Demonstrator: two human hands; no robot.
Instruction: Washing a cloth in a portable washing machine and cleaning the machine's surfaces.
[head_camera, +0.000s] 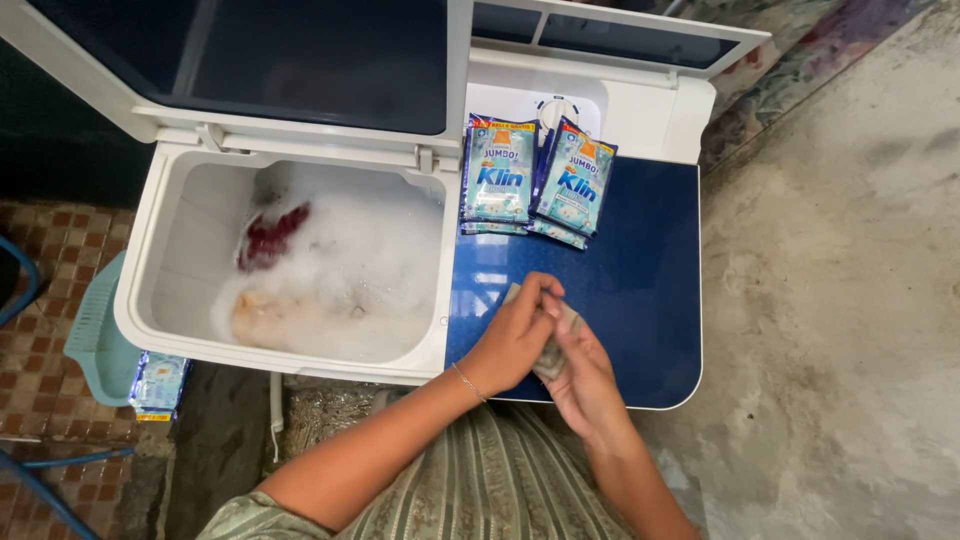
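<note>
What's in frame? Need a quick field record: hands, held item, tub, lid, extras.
left hand: gripping small sachet with right
right hand: under sachet, fingers closed on it
tub: open, full of foam, red cloth showing
blue lid: shut, below hands
packets: stacked at the lid's far edge
basket: teal, on floor left of washer

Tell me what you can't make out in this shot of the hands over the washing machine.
Head view, the only one:
- Small packet between the left hand and right hand: mostly covered by fingers, so its kind is unclear.
- Laundry in the wash tub: buried under foam; only a red piece and an orange patch show.
- Sachets on the blue lid: overlapping, count uncertain.
- Green basket: cut off behind the machine.
</note>
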